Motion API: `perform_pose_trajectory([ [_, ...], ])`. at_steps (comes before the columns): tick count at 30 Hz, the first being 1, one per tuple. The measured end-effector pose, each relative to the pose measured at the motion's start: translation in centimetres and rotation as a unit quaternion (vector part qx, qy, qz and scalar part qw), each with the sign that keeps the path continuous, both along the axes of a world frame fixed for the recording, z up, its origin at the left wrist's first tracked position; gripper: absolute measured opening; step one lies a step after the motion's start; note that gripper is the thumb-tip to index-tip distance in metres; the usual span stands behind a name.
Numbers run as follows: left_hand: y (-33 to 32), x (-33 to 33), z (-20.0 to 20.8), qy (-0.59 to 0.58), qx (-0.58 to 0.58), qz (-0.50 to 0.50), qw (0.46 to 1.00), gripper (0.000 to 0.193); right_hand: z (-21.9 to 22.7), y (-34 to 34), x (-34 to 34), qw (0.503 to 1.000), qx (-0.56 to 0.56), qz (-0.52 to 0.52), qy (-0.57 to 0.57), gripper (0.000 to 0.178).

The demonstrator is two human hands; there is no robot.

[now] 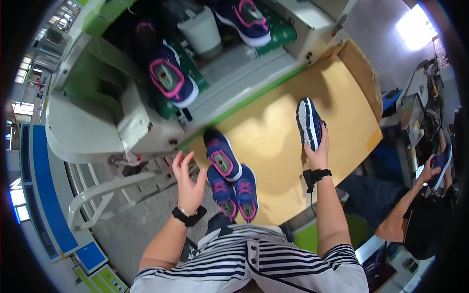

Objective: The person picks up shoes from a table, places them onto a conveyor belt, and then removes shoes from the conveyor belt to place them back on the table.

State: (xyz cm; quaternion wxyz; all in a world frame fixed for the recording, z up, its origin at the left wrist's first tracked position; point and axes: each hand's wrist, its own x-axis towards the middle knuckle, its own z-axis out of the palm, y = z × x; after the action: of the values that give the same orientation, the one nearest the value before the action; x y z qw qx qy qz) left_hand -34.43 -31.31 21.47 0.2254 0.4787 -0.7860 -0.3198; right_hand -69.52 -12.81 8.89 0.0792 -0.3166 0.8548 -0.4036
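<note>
While the right hand (318, 155) clamps its fingers round one end of a navy shoe with a white-and-black sole (308, 122), well right of the pile of three navy-and-pink shoes (235, 174), the left hand (189, 188) hovers empty just left of that pile, fingers apart. Yellow flat tabletop (278, 176) under the pile; pale grey metal machine (237, 90) beyond the pile, navy shoes with pink collars (184, 92) inside.

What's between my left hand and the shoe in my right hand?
In the head view: bunched navy shoes with pink trim, then bare yellow work surface up to the held shoe.
</note>
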Motion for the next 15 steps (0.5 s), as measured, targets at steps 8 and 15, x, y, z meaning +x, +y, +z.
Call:
perform_pose_trajectory([
  [8, 5.8, -2.4, -3.4, -0.03, -0.071, -0.485, 0.871, 0.058, 5.6, 6.6, 12.9, 0.984, 0.147, 0.073, 0.069, 0.072],
  [15, 9.5, -2.1, -5.0, -0.134, -0.211, -0.555, 0.793, 0.049, 1.0, 3.1, 20.5, 0.995, -0.003, 0.032, -0.098, 0.085],
])
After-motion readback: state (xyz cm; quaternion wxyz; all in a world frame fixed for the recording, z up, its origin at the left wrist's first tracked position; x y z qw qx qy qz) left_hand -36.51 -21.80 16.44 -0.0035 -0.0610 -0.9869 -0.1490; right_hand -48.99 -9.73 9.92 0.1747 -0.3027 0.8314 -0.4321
